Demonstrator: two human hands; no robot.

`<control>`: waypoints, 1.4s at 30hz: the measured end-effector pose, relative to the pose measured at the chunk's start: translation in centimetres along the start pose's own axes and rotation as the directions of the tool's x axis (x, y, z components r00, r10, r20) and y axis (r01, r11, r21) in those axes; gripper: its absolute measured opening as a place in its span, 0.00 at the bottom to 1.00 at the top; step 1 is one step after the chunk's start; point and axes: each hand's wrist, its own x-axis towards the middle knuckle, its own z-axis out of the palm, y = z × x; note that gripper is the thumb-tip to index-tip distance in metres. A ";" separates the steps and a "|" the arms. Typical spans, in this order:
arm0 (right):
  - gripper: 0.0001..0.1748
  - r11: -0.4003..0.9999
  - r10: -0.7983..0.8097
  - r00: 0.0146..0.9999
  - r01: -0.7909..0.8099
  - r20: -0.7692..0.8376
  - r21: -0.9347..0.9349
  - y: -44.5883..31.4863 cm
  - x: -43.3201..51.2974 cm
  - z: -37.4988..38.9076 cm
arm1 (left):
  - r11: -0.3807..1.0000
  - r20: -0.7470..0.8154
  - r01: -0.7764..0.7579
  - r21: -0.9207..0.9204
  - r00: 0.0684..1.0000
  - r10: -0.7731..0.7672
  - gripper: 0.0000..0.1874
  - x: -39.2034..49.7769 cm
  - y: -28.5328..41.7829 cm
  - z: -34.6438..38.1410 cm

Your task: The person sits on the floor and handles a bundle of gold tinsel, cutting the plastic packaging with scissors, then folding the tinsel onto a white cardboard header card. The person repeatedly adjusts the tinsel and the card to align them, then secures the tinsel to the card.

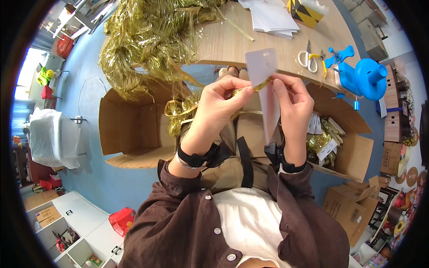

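Over my lap, my left hand pinches a gold tinsel strip between thumb and fingers. The strip crosses a long, pale plastic or paper card, which narrows towards its lower end. My right hand grips the strip's other end at the card's right edge. How the strip is fixed to the card is hidden by my fingers. Below my left wrist and beside it, more gold tinsel trails down from the big tinsel heap on the table.
The wooden table carries white cards, a yellow-black tissue box, white-handled scissors, yellow-handled pliers and a blue clamped device. Beside my legs stand a left carton and a right carton holding carded tinsel.
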 end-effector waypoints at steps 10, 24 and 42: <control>0.12 0.999 0.025 1.000 -0.025 -0.018 -0.042 -2.3 -1.7 -0.2 | 0.959 0.067 -0.104 0.265 0.994 0.090 0.11 -0.3 0.9 0.3; 0.13 0.985 0.072 0.980 -0.040 -0.185 0.168 -0.7 -0.4 -4.1 | 0.947 -0.030 -0.024 0.319 0.999 0.035 0.09 -0.3 0.7 -3.2; 0.15 0.948 0.133 0.987 -0.100 -0.090 0.303 -0.3 0.0 -4.9 | 0.952 0.020 0.068 0.297 0.997 -0.077 0.08 -0.2 0.6 -3.3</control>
